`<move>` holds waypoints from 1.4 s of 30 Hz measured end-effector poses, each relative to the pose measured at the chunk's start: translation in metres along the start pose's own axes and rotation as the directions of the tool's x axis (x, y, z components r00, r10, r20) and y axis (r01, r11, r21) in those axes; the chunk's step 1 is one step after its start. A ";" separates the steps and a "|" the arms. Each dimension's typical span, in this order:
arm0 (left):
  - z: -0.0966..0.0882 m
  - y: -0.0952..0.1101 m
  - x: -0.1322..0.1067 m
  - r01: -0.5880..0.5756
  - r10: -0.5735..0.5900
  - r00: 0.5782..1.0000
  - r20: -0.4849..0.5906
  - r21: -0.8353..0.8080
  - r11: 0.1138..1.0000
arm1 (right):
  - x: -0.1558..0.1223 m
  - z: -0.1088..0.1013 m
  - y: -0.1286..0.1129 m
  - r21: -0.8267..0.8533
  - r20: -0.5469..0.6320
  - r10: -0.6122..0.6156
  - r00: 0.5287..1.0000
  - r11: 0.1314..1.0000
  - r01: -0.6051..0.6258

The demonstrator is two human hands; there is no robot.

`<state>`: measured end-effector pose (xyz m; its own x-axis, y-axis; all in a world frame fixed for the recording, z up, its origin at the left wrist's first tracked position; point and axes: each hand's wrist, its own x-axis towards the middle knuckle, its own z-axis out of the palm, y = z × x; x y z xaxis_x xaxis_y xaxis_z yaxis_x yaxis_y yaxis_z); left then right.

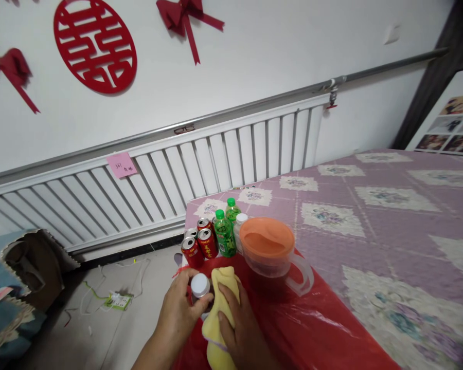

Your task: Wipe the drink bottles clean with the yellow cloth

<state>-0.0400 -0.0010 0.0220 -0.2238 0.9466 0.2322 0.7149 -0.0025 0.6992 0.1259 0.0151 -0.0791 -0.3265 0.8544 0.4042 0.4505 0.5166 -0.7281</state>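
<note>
My left hand [184, 304] is wrapped round a small bottle with a white cap [200, 284], low in the middle of the view. My right hand [239, 318] grips a folded yellow cloth [220, 288], which lies against the right side of the bottle. Both hands are over red plastic sheeting [285, 318]. Just beyond them stand several red drink cans [208, 242] and green bottles [224, 235] with green caps. To the right is a clear pitcher with an orange lid [268, 239], its handle turned to the right. The lower body of the capped bottle is partly hidden by my fingers.
Behind the cans, a white radiator [231, 154] runs along the wall, with a pink note [122, 165] on it. A purple patterned cloth [332, 241] covers the surface at right. Cables and a power strip [118, 301] lie on the floor at left.
</note>
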 end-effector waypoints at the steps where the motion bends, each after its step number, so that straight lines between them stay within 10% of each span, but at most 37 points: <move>1: 0.000 -0.001 0.000 0.006 -0.006 1.000 0.013 0.000 1.000 | 0.004 -0.001 0.001 0.005 0.045 0.051 0.998 0.999 -0.051; 12: -0.020 -0.002 0.001 0.027 0.056 0.964 0.260 -0.305 0.952 | 0.020 -0.025 -0.012 -0.011 0.316 0.159 0.935 0.986 -0.164; 24: -0.004 0.003 -0.001 0.033 -0.030 0.999 0.038 -0.069 0.997 | -0.007 -0.008 -0.004 0.012 0.000 -0.152 0.988 0.988 0.152; 34: -0.004 0.001 0.002 0.039 -0.023 0.995 0.092 -0.175 0.984 | 0.023 -0.029 -0.014 -0.072 0.323 0.173 0.930 0.985 -0.158; 42: -0.022 -0.005 0.006 0.060 0.061 0.941 0.334 -0.340 0.938 | 0.021 -0.025 -0.008 -0.032 0.261 0.132 0.956 0.991 -0.128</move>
<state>-0.0596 -0.0026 0.0342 0.0538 0.9979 0.0351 0.4321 -0.0550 0.9002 0.1362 0.0306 -0.0514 -0.4695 0.8709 0.1454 0.5155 0.4041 -0.7556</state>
